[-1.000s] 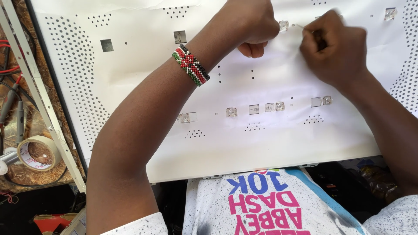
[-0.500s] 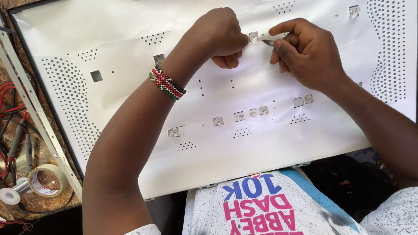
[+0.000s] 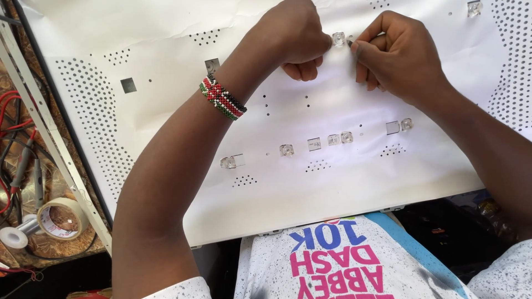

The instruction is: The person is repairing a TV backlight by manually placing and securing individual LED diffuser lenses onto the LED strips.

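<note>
White panel (image 3: 343,182), seven clear lenses (image 3: 338,39)

You wear a beaded bracelet (image 3: 223,98) in red, green, black and white on your left wrist, and a white speckled T-shirt (image 3: 338,266) with pink and blue lettering and short sleeves.

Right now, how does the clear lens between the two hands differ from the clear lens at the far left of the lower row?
The lens between the hands sits in the upper row, flanked by the left hand and right hand; the lower-left lens lies untouched, well clear of both. The lower-left one adjoins a square cutout; none shows beside the upper one. Both are small clear domes on the white reflector sheet.
</note>
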